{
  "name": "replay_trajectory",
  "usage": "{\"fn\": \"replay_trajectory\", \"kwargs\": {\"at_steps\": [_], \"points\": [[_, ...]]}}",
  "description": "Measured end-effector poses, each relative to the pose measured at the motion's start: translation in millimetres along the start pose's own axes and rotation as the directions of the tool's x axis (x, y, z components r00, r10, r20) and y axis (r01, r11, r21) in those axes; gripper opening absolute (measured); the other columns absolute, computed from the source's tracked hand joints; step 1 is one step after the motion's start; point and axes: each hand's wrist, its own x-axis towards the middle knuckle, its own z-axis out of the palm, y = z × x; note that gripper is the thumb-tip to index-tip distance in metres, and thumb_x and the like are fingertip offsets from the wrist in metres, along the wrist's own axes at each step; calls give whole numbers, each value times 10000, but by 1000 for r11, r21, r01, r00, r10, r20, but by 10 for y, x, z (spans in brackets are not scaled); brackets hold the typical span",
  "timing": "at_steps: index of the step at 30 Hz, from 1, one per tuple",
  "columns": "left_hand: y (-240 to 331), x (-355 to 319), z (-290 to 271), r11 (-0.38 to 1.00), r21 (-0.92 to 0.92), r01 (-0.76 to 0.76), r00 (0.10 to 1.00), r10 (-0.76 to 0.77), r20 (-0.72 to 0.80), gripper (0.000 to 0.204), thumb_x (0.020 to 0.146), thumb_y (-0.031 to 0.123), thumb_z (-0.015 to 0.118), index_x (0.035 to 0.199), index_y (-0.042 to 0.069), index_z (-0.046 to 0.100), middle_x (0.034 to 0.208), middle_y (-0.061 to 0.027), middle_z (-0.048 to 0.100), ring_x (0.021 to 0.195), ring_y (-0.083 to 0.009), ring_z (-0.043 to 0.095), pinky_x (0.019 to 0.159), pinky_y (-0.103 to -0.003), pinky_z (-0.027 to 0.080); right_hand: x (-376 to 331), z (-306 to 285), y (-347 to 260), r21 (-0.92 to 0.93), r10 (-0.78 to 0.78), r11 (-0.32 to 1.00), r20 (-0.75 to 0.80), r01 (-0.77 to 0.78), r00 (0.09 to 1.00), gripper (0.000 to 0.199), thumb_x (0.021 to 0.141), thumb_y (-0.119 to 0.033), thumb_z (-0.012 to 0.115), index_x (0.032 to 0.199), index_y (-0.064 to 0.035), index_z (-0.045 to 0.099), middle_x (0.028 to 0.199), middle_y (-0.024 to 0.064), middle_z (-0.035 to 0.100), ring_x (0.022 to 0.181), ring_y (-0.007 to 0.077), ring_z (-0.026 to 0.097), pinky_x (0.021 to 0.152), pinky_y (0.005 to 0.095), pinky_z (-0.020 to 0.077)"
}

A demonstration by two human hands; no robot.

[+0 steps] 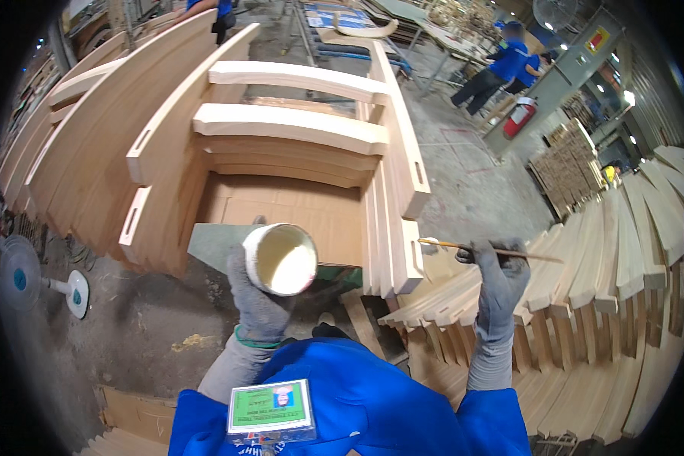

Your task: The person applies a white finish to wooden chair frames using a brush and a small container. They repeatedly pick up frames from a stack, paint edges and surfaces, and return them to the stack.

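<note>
My left hand (257,310), in a grey glove, grips a white tub (252,245) from its left side. The tub is tilted and holds a cream-coloured liquid. In my gloved right hand (500,275) is a thin wooden stick (456,245), held near its middle between the fingers. Its left tip is close to the slotted end of a pale wooden piece (407,260); whether they touch I cannot tell. Ahead of me stand wooden frames with curved crossbars (289,125) and slotted ends. Cardboard (281,199) shows between their sides.
Many curved wooden parts (577,266) are stacked at my right, with more wooden panels (121,129) on the left. A white fan (21,277) stands at the far left. Beyond are a column with a red fire extinguisher (519,118), a pallet stack (566,171) and co-workers (501,64) in blue.
</note>
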Motion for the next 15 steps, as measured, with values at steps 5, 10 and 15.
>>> {"fn": "replay_trajectory", "kwargs": {"at_steps": [5,10,15], "points": [[10,-47,-122,998,57,-3,1000,5,-23,503,985,388,259,1310,36,411,1303,-105,478,1177,-220,492,980,-347,440,1,-80,48,-171,181,972,89,-164,980,98,812,-45,661,826,31,600,734,78,634,663,104,601,621,230,500],[67,-54,-223,991,123,-48,997,55,-53,518,974,394,281,1298,17,426,1270,-109,505,1165,-223,501,970,-357,447,-21,-34,67,-178,180,972,130,-156,975,125,805,-69,684,823,34,614,728,73,631,673,102,604,617,212,494],[83,-101,-228,975,203,-92,988,115,-105,540,959,419,303,1294,17,439,1229,-113,533,1145,-236,516,961,-368,453,-36,-39,131,-193,140,975,155,-109,978,132,802,-74,694,810,33,617,716,65,626,674,95,594,605,206,481]]}}
